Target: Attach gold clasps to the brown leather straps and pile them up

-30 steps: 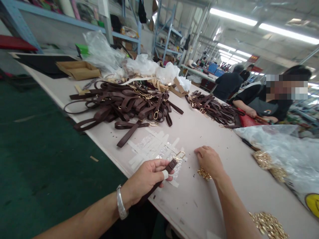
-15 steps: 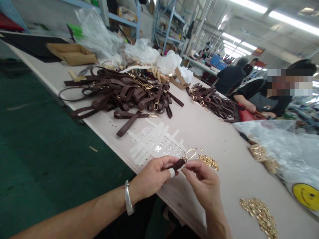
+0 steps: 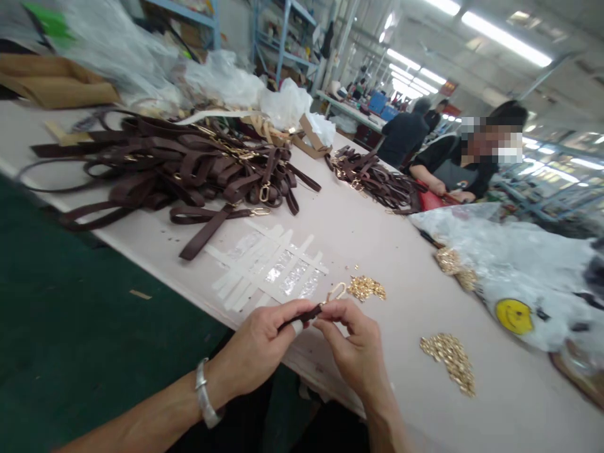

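A dark brown leather strap [image 3: 307, 314] with a gold oval ring [image 3: 337, 291] at its end is pinched in my left hand [image 3: 264, 333], which wears a white wrap on one finger. My right hand [image 3: 352, 336] has its thumb and index finger pressed together at the ring end of the strap; anything small between them is too hidden to name. Just beyond the fingers lies a pile of small gold pieces [image 3: 365, 287]. A second gold pile [image 3: 450, 362] sits farther right on the table [image 3: 406, 264].
A big heap of brown straps [image 3: 198, 163] covers the left of the table, with a smaller heap [image 3: 372, 179] behind. Tape strips [image 3: 264, 264] are stuck down near my hands. Plastic bags [image 3: 528, 277] lie at right; a person [image 3: 465, 160] works across.
The view has swung right, so the table things appear farther left. My hands keep hold of the strap, which looks turned a little, and my right fingers sit closer against its ring end.
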Demonstrator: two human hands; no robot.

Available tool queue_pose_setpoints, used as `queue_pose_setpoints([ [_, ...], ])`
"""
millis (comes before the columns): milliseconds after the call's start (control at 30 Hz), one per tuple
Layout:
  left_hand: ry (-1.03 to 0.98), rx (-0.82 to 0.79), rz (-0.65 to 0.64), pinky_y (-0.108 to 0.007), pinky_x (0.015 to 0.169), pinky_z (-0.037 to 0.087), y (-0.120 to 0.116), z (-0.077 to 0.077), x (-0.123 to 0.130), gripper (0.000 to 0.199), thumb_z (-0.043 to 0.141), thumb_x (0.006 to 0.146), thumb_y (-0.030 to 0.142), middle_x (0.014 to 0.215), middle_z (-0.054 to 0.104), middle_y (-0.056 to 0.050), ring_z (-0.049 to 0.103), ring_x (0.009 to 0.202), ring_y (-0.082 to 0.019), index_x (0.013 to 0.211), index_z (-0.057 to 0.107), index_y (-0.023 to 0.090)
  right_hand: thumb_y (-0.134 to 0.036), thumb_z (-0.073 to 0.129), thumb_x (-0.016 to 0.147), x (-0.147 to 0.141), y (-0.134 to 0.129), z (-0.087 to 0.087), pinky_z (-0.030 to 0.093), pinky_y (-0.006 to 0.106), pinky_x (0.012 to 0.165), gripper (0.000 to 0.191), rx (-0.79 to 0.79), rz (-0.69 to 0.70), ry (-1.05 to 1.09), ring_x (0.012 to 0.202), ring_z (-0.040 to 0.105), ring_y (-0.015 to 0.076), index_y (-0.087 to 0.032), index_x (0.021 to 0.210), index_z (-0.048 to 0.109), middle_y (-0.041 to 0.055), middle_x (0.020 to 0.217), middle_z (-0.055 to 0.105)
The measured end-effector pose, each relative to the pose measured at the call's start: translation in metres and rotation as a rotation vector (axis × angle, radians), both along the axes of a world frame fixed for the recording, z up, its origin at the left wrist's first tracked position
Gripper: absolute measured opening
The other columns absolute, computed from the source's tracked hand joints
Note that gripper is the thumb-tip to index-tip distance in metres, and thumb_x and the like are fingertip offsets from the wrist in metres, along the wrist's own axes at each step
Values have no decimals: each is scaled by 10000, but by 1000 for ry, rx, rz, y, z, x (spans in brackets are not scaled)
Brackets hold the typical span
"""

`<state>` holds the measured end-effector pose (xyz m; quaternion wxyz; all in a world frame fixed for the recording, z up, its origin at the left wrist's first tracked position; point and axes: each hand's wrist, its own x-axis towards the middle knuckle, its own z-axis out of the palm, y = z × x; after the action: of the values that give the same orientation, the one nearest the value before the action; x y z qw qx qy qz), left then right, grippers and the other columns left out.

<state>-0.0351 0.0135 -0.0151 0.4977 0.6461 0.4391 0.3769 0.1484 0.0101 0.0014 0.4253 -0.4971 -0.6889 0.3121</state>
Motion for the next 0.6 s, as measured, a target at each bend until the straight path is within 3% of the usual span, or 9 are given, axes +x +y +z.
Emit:
queue_pose_setpoints([
  [133,104,-44,-44,-364,1107,439,2,-9,-4,391,511,880,214,1267,704,14,623,1208,-232,1214,708,270,-143,711,782,-1,-6,-8,476,215,676,136,-97,-105,169,685,602,104,-222,835,614,-63,739,644],
  [267,125,-63,-102,-373,1116,426,1,-16,1,379,537,882,272,1283,695,13,615,1216,-253,1221,704,299,-143,732,735,0,-15,-12,455,218,655,172,-128,-210,135,680,565,103,-215,805,592,-66,731,599],
  [367,81,-132,-180,-320,966,542,-4,-14,9,413,510,906,252,1248,709,-8,666,1107,-238,1291,651,298,-154,733,743,6,-24,-12,455,207,665,177,-124,-233,75,695,570,99,-223,820,591,-71,736,600],
  [467,24,-244,-273,-252,738,590,-5,-12,13,459,476,938,242,1167,731,-20,704,894,-198,1384,563,307,-215,700,808,36,-32,-15,489,205,708,194,-96,-249,-76,734,610,103,-244,968,594,-64,801,647],
  [600,2,-306,-180,-251,843,571,1,-19,8,453,541,930,313,1290,681,4,658,1090,-220,1381,566,348,-257,544,917,113,-39,-22,516,280,776,199,22,-508,-604,812,651,150,-223,1112,566,12,931,702],
])
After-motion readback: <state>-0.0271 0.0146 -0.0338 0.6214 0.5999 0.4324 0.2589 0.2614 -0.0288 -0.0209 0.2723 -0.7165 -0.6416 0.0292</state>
